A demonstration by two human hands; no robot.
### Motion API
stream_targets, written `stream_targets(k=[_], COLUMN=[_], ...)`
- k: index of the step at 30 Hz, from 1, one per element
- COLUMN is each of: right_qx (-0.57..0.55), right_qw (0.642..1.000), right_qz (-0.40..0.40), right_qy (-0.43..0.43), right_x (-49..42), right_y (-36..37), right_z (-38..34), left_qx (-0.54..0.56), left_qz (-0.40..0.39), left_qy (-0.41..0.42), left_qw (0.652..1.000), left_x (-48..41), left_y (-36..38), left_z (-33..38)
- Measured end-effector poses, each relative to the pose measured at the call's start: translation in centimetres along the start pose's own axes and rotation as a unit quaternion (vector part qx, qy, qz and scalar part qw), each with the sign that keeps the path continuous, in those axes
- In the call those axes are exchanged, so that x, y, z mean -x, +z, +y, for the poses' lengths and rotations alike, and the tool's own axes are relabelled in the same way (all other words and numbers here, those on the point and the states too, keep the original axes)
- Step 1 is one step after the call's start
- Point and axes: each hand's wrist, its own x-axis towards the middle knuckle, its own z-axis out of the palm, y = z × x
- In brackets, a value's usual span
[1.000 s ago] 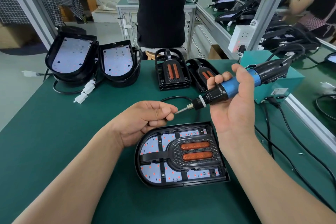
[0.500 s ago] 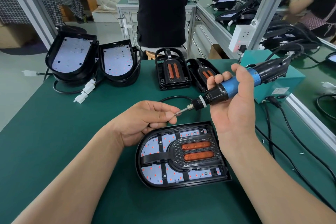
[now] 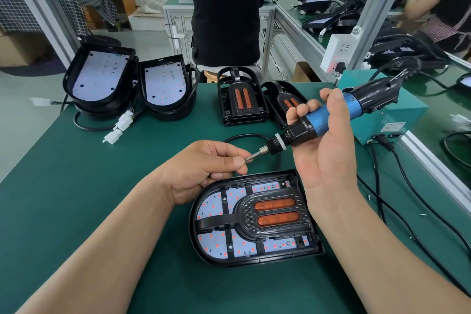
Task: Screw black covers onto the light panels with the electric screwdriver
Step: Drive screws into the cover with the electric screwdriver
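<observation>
Beyond the light panel point(image 3: 214, 211) and off to its left, two uncovered panels point(image 3: 102, 76) stand tilted on the green table point(image 3: 76, 186), their white plugs trailing toward the person. The left hand point(image 3: 204, 168) hovers just past the panel's far edge. Its thumb and forefinger are pinched together on the bit point(image 3: 254, 156) and its other fingers are curled under. The pinch probably holds a screw being seated on the tip, but anything there is too small to make out. The panel lies flat in front of the person, rounded end to the left. The black cover point(image 3: 240, 211) with its two orange lenses is already nested in it. Directly beyond the panel stands a stack of spare covers point(image 3: 240, 99). The electric screwdriver point(image 3: 318, 120) hangs in the air above the panel's far right corner. Its long axis runs from upper right down to lower left, closer to level than to upright, so the bit points sideways at the left hand rather than down at the cover. The right hand point(image 3: 328, 150) is wrapped around the blue barrel, palm toward the camera, and sits nearer the panel's straight right end. The coming move, as I judge it, depends on swinging the tool up to vertical and bringing the bit down toward the person onto a corner hole. The far right hole point(image 3: 283, 183) is the closest. To the right of the panel a few loose screws point(image 3: 368, 196) lie among the cables, and a teal box point(image 3: 397, 115) stands beyond them.
</observation>
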Motion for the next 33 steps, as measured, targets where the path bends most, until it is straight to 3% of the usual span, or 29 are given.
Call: stream_targets(k=[20,33], right_qx=[0.036,-0.003], right_qw=[0.999,0.998], right_qz=[-0.007,0.057], right_qy=[0.008,0.022], right_x=[0.29,0.21], right_y=[0.20,-0.34], right_z=[-0.17,-0.11], left_qx=[-0.013,-0.036], left_qz=[0.010,0.001], left_qy=[0.003,0.000], left_qw=[1.000,0.999], left_x=[0.01,0.32], left_y=[-0.05,0.03], left_z=[-0.21,-0.01])
